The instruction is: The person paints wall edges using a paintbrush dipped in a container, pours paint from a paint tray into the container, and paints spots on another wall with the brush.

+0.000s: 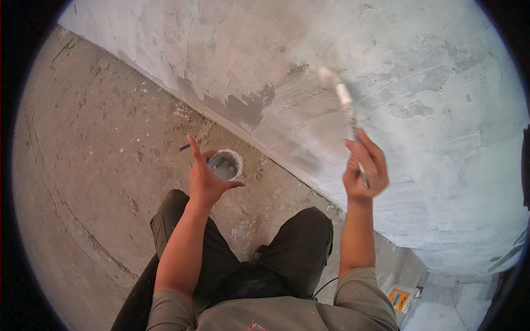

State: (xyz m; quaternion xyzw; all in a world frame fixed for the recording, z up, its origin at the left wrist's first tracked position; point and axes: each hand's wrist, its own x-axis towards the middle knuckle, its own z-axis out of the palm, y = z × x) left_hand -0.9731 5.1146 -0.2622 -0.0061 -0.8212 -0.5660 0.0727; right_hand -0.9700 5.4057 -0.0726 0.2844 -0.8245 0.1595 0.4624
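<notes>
My right hand (367,168) is closed around the handle of a paintbrush (346,102), raised in front of the wall. The bristle end is pale and blurred by motion; whether it touches the wall I cannot tell. My left hand (205,179) grips a small cup (239,165) from its near side, thumb and fingers around it, one finger stretched out. Greyish liquid shows inside the cup, and its rim is smeared white. The wall (309,110) has patchy whitish coating with bare grey areas and cracks.
A dusty concrete floor (94,160) with cracks and crumbs meets the wall along a slanting edge. My bent knees in dark trousers (298,237) are below the cup. An orange and white package (401,298) lies at the lower right, near a corner.
</notes>
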